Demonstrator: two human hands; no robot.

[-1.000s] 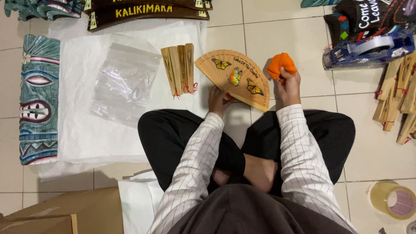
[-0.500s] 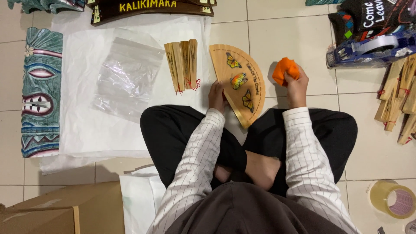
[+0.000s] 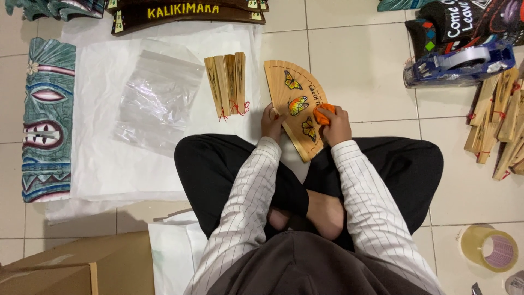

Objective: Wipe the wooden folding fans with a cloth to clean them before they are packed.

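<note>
Closest to the camera, a person sits cross-legged on a tiled floor (image 3: 371, 71), striped sleeves reaching forward. Just past the knees, the left hand (image 3: 271, 122) grips the lower edge of an open wooden fan (image 3: 297, 106) painted with butterflies, while the right hand (image 3: 335, 124) presses an orange cloth (image 3: 323, 113) against its slats. Wiping appears to be under way on this fan. Left of it, three folded fans (image 3: 226, 84) lie on white paper (image 3: 109, 158) beside a clear plastic bag (image 3: 158, 95), seemingly not yet bagged. Farther right, more folded fans (image 3: 499, 123) are heaped by a blue tape dispenser (image 3: 458, 65).
</note>
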